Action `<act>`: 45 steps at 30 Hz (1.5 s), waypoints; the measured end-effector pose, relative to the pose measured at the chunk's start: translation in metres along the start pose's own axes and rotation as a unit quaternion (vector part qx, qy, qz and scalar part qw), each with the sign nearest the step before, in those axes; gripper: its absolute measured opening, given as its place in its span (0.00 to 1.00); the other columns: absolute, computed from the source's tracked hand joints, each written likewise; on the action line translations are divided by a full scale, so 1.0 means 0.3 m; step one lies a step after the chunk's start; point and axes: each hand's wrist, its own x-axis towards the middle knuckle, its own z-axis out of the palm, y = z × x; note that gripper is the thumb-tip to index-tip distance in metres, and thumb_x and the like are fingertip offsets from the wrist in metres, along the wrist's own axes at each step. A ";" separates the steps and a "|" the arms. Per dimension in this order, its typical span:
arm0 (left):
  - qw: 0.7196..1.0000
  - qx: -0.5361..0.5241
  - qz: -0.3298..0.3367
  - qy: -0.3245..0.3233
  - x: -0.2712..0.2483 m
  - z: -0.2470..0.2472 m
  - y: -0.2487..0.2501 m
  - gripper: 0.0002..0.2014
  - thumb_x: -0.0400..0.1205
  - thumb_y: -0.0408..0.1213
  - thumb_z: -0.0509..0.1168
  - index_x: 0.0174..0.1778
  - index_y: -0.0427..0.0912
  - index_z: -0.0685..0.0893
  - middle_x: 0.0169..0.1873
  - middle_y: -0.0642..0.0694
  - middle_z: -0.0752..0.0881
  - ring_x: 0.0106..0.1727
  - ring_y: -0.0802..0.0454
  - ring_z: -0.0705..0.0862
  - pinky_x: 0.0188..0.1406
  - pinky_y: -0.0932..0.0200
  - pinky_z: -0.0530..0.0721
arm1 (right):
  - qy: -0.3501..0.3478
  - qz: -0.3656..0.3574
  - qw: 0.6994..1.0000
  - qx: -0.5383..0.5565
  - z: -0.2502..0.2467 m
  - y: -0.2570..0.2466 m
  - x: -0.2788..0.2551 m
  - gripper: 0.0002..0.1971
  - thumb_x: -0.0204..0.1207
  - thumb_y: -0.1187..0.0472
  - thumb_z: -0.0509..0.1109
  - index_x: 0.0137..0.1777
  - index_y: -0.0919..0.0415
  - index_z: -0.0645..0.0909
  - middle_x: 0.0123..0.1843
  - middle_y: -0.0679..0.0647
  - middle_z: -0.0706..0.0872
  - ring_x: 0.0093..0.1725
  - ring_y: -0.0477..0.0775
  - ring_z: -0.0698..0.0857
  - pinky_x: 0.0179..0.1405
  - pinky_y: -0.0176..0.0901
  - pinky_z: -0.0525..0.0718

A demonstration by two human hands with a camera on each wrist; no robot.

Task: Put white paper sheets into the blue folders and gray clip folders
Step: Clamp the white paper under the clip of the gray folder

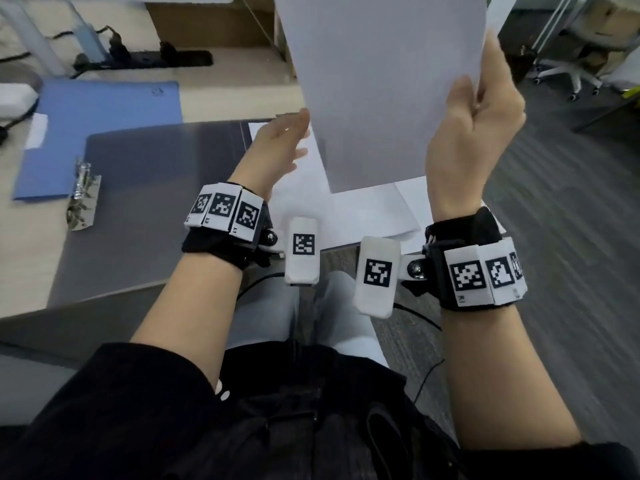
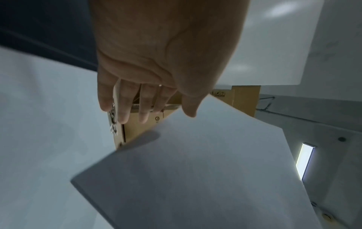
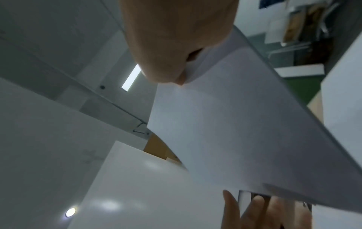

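While right hand [image 1: 474, 133] pinches a white sheet [image 1: 381, 81] upright above gray clip folder [image 1: 156, 188], left hand [image 1: 280, 143] is relaxed beside it; blue folder [image 1: 97, 133] behind lies shut. Nothing visibly filed yet.

- Left hand [image 1: 277, 147]: bare; thin ring on one finger.
- Right hand [image 1: 474, 133]: bare.
- Wrists: black straps carrying white blocks printed with black square-code markers; white camera pod on ball joint, thin black cable.
- Sleeves: black, pushed up.
- Trousers: pale grey.
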 end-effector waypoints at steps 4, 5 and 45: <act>0.992 -0.051 0.045 0.104 -0.032 -0.089 0.009 0.09 0.86 0.47 0.57 0.50 0.47 0.77 0.39 0.59 0.82 0.41 0.63 0.82 0.46 0.63 0.83 | -0.060 0.062 0.986 0.142 0.064 -0.015 -0.075 0.21 0.75 0.78 0.56 0.68 0.73 0.77 0.59 0.62 0.86 0.55 0.50 0.85 0.55 0.36 0.81; 0.985 -0.075 0.068 0.140 -0.042 -0.114 0.005 0.06 0.86 0.42 0.58 0.48 0.45 0.76 0.39 0.57 0.83 0.40 0.60 0.83 0.44 0.61 0.84 | -0.078 0.073 0.981 0.164 0.079 -0.013 -0.093 0.19 0.76 0.78 0.56 0.66 0.73 0.77 0.56 0.61 0.86 0.54 0.51 0.84 0.54 0.37 0.81; 0.911 0.200 -0.139 0.333 -0.272 -0.780 -0.335 0.13 0.82 0.30 0.57 0.35 0.50 0.76 0.46 0.46 0.79 0.55 0.44 0.77 0.61 0.58 0.71 | -0.359 0.359 0.861 0.002 0.584 0.046 -0.462 0.06 0.69 0.70 0.71 0.45 0.68 0.83 0.43 0.61 0.87 0.40 0.55 0.82 0.42 0.47 0.82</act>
